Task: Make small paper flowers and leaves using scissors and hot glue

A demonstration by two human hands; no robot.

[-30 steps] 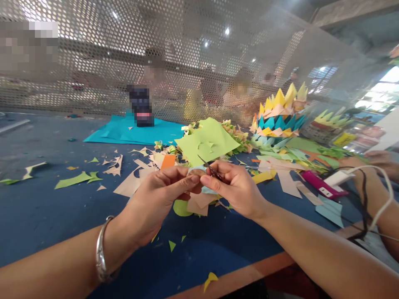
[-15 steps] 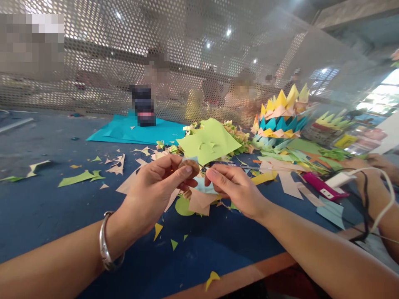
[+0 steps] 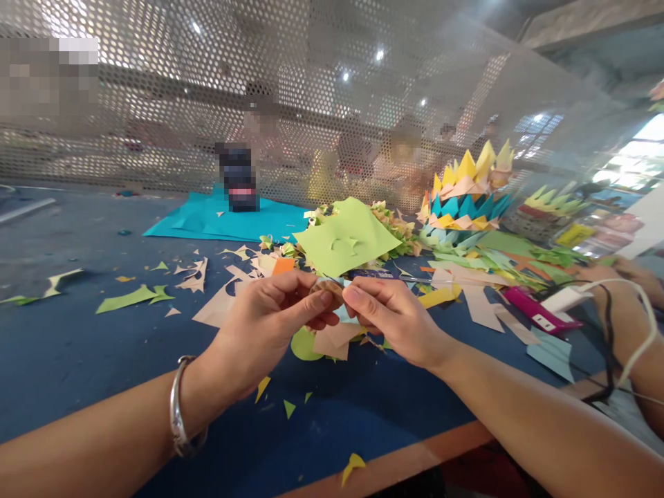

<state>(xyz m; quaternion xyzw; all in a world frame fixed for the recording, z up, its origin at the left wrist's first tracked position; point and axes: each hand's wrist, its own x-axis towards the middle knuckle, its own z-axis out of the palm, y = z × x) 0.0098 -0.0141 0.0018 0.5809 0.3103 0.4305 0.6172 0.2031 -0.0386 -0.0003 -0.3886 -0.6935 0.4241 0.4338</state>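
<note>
Close together over the paper scraps, my two hands meet at a small round brown piece (image 3: 330, 287). My left hand (image 3: 277, 308) pinches it between thumb and fingers and wears a silver bangle (image 3: 179, 408) at the wrist. The fingers of my right hand (image 3: 386, 308) are pressed together at the piece's right edge; a thin dark tip shows there, but what they grip is mostly hidden. Pale blue paper (image 3: 346, 312) and pink paper (image 3: 332, 342) lie under the hands. Just beyond is a light green paper sheet (image 3: 350, 238) with small cuts.
Blue sheets (image 3: 228, 218) lie at the back left, near a mesh partition (image 3: 155, 83). A tiered folded-paper piece (image 3: 467, 197) stands back right. A magenta power strip (image 3: 539, 311) with cables lies right, near another person's arm (image 3: 627, 332). Green scraps (image 3: 127, 299) lie left.
My left hand has shifted slightly right with the brown piece, closing the gap to my right hand. The piece has turned a little. An orange scrap now shows behind my left hand.
</note>
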